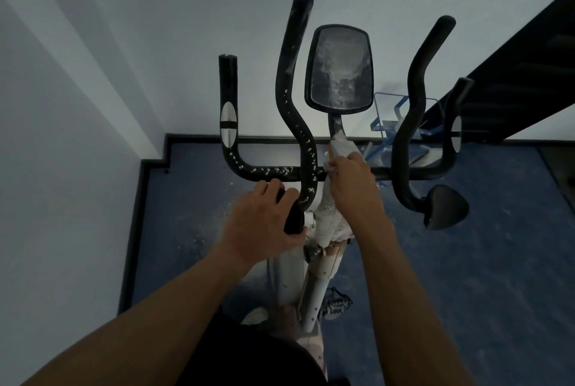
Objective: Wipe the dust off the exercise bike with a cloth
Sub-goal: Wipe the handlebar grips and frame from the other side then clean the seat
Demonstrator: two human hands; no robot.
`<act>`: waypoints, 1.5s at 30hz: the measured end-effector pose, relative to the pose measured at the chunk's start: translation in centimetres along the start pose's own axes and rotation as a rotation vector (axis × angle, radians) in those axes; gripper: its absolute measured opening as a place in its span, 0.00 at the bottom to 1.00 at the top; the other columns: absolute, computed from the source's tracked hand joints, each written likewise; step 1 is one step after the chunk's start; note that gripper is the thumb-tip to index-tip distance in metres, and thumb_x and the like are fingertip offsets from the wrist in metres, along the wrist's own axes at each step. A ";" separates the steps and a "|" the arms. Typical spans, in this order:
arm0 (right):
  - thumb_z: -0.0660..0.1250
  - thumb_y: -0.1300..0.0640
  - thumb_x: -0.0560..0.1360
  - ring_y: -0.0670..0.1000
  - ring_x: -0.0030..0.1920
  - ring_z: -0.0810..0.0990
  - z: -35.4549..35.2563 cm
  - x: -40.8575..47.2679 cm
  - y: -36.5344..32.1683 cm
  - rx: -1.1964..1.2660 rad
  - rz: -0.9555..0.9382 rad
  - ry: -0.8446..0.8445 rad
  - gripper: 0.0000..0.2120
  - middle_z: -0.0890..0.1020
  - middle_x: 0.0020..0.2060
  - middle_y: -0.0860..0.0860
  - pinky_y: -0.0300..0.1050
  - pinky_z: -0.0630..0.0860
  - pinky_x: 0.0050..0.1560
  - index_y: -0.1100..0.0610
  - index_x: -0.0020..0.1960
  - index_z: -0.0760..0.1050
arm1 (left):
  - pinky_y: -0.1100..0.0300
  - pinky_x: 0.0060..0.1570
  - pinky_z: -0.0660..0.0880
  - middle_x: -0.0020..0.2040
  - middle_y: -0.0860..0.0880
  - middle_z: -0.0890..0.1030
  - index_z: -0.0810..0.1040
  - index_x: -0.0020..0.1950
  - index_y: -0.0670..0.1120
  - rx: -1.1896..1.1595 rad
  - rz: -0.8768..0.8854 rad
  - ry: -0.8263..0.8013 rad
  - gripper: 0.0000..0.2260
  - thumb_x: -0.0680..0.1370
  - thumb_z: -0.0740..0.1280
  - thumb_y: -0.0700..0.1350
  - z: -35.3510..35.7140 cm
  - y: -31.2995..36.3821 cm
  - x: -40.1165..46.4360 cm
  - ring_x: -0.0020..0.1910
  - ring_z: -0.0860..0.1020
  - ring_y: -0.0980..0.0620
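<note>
The person is standing right over the exercise bike (311, 276), looking down its white frame, and the left hand (264, 224) is wrapping around the base of the near left handlebar (295, 105), fingers curling over the black foam. That looks like a bracing hold, keeping the bars from swinging while the other hand is working. The right hand (351, 180) is pinching the white cloth (329, 217) and pressing its top end against the pale post just below the console (339, 68), with the rest of the cloth hanging down toward the near side along the frame. The light is dim here, so exactly how much cloth is bunching under those fingers is hard to say. The console screen is showing grey smears, and white flecks are dotting the left handlebar and the crossbar (270, 171), so plenty is waiting to be wiped. The right handlebar (413, 99) is sitting well apart, untouched. Beyond, a blue rack (385, 124) is standing against the far wall.
</note>
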State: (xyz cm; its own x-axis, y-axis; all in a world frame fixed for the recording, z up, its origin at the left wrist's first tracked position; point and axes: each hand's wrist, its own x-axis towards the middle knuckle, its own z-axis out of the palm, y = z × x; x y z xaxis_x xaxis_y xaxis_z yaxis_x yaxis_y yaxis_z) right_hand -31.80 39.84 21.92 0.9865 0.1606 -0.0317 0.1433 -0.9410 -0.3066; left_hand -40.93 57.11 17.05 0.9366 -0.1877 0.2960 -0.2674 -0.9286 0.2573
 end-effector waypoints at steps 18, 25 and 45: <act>0.63 0.62 0.83 0.53 0.54 0.78 0.2 -0.4 -0.7 0.152 0.017 0.023 0.12 0.77 0.60 0.58 0.43 0.75 0.57 0.61 0.64 0.79 | 0.55 0.40 0.76 0.52 0.47 0.77 0.76 0.60 0.48 0.004 -0.013 -0.036 0.28 0.71 0.65 0.68 0.0 0.0 0.0 0.47 0.75 0.49; 0.67 0.59 0.81 0.46 0.49 0.76 0.5 -0.4 -0.7 0.233 0.030 0.109 0.07 0.76 0.49 0.48 0.25 0.66 0.42 0.59 0.58 0.81 | 0.55 0.40 0.76 0.53 0.47 0.77 0.76 0.60 0.48 0.003 -0.013 -0.039 0.27 0.72 0.64 0.68 0.0 0.0 0.0 0.48 0.75 0.49; 0.65 0.58 0.83 0.44 0.47 0.73 1.1 -0.1 -1.1 0.289 0.101 0.225 0.07 0.77 0.55 0.55 0.27 0.67 0.45 0.61 0.54 0.79 | 0.56 0.40 0.75 0.51 0.47 0.77 0.77 0.58 0.48 0.017 -0.004 -0.011 0.26 0.71 0.66 0.67 0.2 0.0 -0.1 0.46 0.74 0.49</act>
State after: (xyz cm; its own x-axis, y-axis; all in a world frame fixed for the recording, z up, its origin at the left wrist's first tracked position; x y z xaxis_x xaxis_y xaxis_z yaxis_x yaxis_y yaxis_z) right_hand -32.15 41.16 21.22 0.9918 -0.0284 0.1248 0.0481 -0.8209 -0.5691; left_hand -40.98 57.10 16.78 0.9401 -0.1873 0.2848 -0.2598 -0.9346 0.2429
